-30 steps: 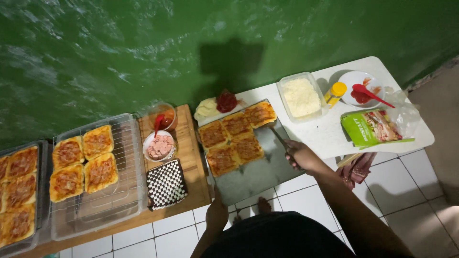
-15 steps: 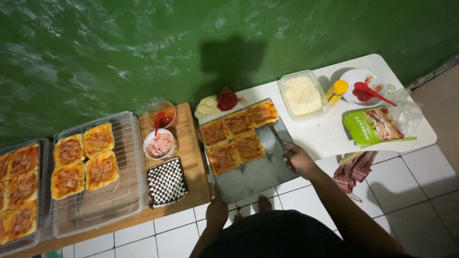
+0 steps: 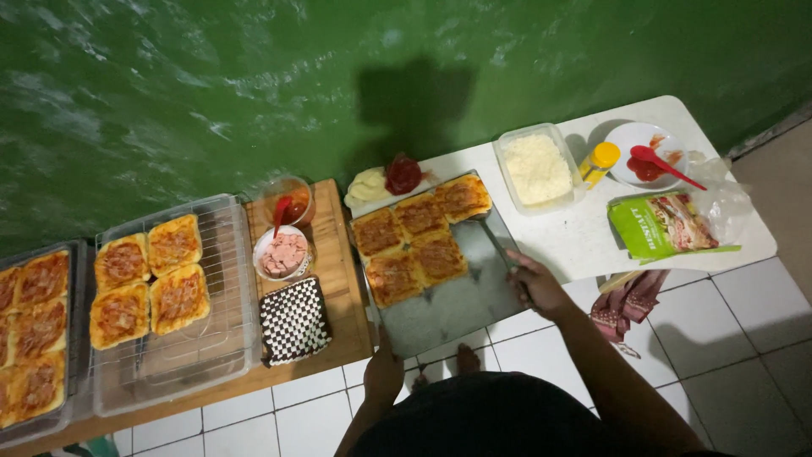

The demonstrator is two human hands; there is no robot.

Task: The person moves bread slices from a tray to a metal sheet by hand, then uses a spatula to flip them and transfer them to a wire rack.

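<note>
Metal tray (image 3: 457, 309) with five topped bread slices (image 3: 419, 241) bridging wooden and white worktop (image 3: 584, 241), gripped at both edges. Left hand (image 3: 383, 372) fingers clamped on near edge, right hand (image 3: 537, 283) on right rim; fingertips hidden.

Dim, warm indoor light, slightly soft picture
A head-shaped shadow falls on the green wall (image 3: 254, 93); grain in dark areas, corners bend a little

The right hand (image 3: 538, 286) has been shifted slightly along the right edge of the metal tray (image 3: 457, 309), its grip closed on the rim there. The left hand (image 3: 383, 372) has been brought to the tray's near edge (the contact itself is partly hidden). The view has been nudged a little rightward.
</note>
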